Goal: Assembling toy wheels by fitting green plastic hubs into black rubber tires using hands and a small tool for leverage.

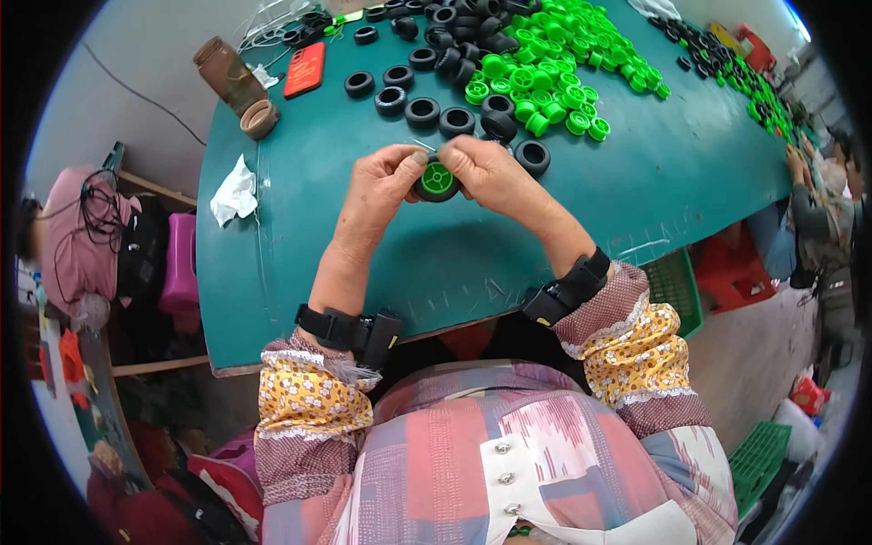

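Between my two hands is a small toy wheel (437, 180), a green spoked hub sitting inside a black tyre. My left hand (386, 182) grips its left side with the thumb on top, and my right hand (495, 179) pinches the right side. A thin metallic piece shows just above the wheel near the fingertips; I cannot tell whether a hand holds it. Just beyond my hands lie loose black tyres (422, 113), one of them (532, 157) close to my right wrist. Farther back is a heap of green hubs (563, 54).
The green tabletop (309, 209) bears a red phone (304, 70), a brown bottle (227, 74) with its cap (259, 119), and crumpled tissue (235, 191). More tyres and hubs (727, 64) lie at the far right, where another person (822, 191) sits. A green crate (675, 289) stands below the right edge.
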`<state>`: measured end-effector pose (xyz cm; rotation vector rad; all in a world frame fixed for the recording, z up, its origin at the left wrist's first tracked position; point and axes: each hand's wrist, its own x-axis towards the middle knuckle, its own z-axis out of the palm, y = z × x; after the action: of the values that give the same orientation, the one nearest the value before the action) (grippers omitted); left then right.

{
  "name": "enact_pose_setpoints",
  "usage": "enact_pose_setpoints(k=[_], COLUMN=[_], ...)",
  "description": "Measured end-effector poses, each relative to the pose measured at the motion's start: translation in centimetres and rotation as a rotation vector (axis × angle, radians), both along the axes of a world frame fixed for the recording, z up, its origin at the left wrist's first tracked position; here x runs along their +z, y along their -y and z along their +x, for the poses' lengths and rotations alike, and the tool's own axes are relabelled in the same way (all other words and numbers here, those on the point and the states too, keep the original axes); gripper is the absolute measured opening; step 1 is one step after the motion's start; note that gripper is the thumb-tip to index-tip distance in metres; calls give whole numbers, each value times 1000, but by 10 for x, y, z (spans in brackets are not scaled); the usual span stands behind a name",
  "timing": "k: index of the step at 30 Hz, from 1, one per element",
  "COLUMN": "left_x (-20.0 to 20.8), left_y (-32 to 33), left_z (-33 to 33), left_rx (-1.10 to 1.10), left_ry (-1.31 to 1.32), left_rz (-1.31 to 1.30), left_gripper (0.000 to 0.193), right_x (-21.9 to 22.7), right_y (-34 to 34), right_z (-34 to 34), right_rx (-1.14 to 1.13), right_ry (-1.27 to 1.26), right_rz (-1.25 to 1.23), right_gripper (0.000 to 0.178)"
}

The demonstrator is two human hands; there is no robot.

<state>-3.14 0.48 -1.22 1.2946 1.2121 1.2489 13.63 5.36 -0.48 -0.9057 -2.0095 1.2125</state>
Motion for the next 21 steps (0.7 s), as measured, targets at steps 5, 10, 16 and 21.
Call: enact_pose_setpoints(k=[5, 10, 16, 21], left_x=[-13, -2, -3, -6], left_y=[-10, -7, -13, -19], left_z=[16, 24, 27, 30], left_rx=[309, 306, 396, 438], left_ry=[251, 124, 71, 22], left_rz=[77, 57, 216, 248], left_gripper=[25, 26, 22, 23], right_x=[5, 1, -6, -7], right_y=[5, 1, 2, 6], right_z=[-17, -22, -35, -41], right_rx=[-60, -138, -195, -297], right_ry=[-153, -195, -207, -202], right_rz=[-230, -175, -3, 114], right_gripper=[37, 34, 30, 26])
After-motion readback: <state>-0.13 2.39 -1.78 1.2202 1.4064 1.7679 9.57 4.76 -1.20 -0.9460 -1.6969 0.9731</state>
